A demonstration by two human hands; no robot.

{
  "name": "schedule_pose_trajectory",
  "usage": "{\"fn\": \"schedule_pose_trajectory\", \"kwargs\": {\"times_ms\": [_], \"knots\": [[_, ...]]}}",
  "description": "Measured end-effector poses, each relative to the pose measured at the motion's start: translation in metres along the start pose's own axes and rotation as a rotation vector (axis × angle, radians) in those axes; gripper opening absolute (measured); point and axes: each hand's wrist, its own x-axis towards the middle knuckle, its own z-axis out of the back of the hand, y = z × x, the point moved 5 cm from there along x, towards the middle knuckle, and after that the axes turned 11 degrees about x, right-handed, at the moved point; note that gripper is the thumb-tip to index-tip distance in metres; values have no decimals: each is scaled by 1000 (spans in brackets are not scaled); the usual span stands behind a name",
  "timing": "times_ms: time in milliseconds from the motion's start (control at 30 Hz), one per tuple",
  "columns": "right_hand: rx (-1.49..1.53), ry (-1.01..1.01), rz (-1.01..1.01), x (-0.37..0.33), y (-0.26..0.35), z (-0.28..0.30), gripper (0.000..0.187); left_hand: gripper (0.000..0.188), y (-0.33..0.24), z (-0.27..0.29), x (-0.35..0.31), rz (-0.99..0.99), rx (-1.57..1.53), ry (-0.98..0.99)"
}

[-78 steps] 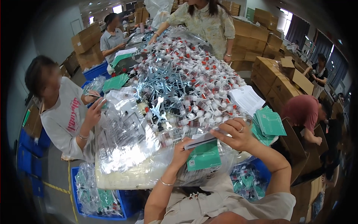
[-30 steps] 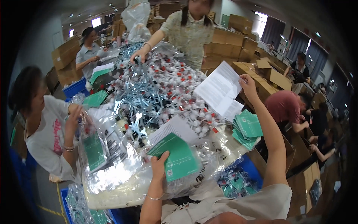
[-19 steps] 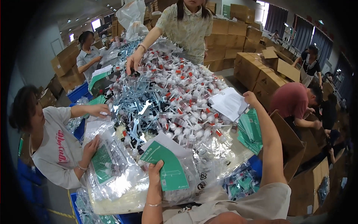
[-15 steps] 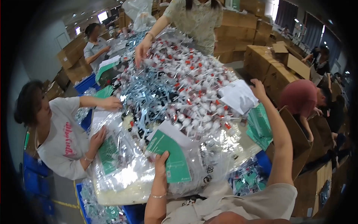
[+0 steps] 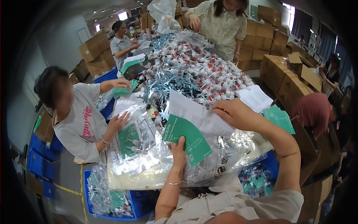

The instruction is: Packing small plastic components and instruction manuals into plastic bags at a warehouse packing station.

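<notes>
We hold the green booklet point(image 5: 197, 147) in the left hand point(image 5: 178, 154), above the near edge of the counter point(image 5: 125, 183), thumb pressed on its front and the other fingers hidden behind. The printed white sheet point(image 5: 188, 108) rises behind it, with the right hand point(image 5: 234, 114) at its far right edge. Those fingers are bent over the paper; the thumb is hidden, so we cannot tell whether they pinch.

We judge that the two papers want squaring against each other. We do best to keep the left thumb flat and light, since the booklet bends easily, and guide the sheet by its edge rather than its middle. A firm squeeze would probably crease it. We should also keep the corners clear of the loose plastic bags point(image 5: 204, 174) just below, where thin film could snag.
</notes>
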Motion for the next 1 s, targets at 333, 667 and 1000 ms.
{"fn": "schedule_pose_trajectory", "kwargs": {"times_ms": [333,667,1000], "knots": [[845,111,-573,-50,-64,-65,35,27,-19,-27,-4,93,-196,-26],[907,-488,-604,-101,-85,-86,51,21,-28,-38,-18,-92,279,-106],[621,-557,-452,-114,-88,29,28,21,-26,-38,-21,-83,654,715]]}}
